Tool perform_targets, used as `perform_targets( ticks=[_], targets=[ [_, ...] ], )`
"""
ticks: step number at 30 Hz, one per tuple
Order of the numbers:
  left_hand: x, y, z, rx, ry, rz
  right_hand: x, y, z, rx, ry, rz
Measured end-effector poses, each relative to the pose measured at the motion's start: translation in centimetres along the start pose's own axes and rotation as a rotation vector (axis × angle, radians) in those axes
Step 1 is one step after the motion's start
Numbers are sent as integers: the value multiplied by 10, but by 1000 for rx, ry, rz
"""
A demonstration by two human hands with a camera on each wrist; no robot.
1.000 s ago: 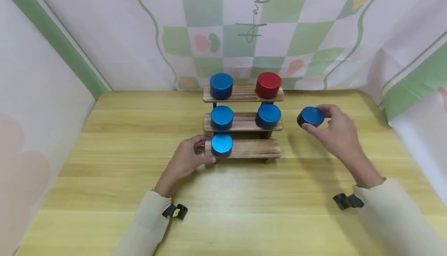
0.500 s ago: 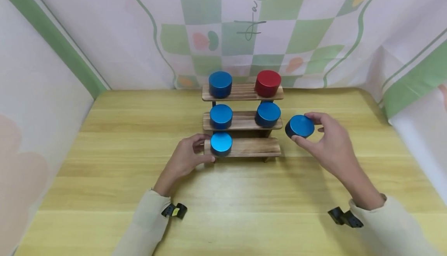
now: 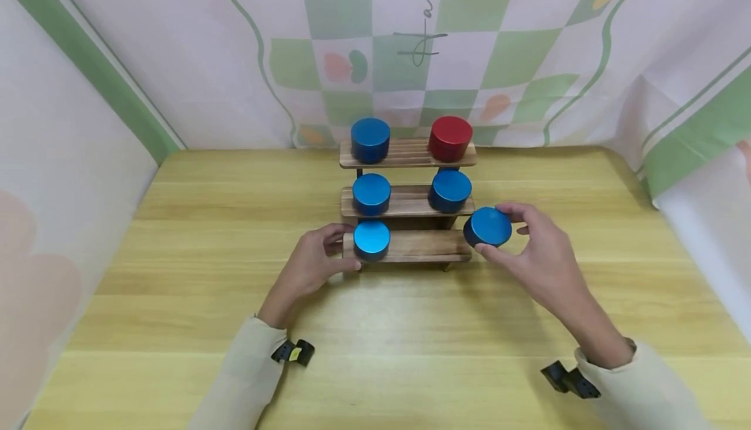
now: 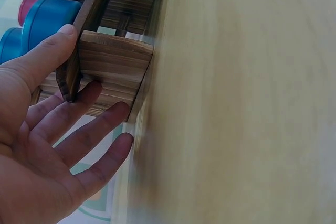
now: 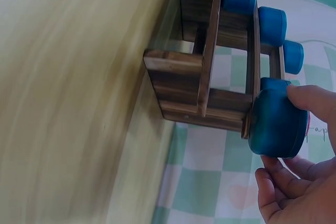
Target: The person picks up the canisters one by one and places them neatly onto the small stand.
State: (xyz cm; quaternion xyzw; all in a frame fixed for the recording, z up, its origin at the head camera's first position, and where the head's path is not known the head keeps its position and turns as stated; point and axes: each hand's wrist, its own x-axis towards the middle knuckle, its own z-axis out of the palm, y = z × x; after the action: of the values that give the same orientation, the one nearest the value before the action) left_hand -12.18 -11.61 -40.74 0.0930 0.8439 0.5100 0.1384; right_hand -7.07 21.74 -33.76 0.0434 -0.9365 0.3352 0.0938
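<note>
A three-step wooden stand (image 3: 431, 246) bears round lidded blue tins (image 3: 371, 141) and one red tin (image 3: 450, 138). My left hand (image 3: 313, 264) holds the left end of the lowest step, thumb at its front edge beside a blue tin (image 3: 372, 240). In the left wrist view the other fingers (image 4: 92, 140) reach under and behind that step. My right hand (image 3: 536, 254) grips another blue tin (image 3: 488, 227) between thumb and fingers, overlapping the right end of the lowest step in the head view. The right wrist view shows this tin (image 5: 278, 121) upright beyond the step's edge.
The stand is on a light wooden table (image 3: 375, 365), near its back edge. Behind hangs a checked green and white cloth (image 3: 405, 65). Two blue tins, one at each end, occupy the middle step (image 3: 409, 202).
My right hand has carried the blue tin leftward and nearer to me, from right of the stand to the lowest step's right end. The left hand stays in place.
</note>
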Motion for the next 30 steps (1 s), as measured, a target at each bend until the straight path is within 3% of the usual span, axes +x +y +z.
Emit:
perform_targets(
  ticks=[11,30],
  targets=[
    [0,0,1,57,18,28,0,-7,16,4,-35,-28],
    [0,1,1,79,16,-1,1,-14,33,-9,-85,-25]
  ],
)
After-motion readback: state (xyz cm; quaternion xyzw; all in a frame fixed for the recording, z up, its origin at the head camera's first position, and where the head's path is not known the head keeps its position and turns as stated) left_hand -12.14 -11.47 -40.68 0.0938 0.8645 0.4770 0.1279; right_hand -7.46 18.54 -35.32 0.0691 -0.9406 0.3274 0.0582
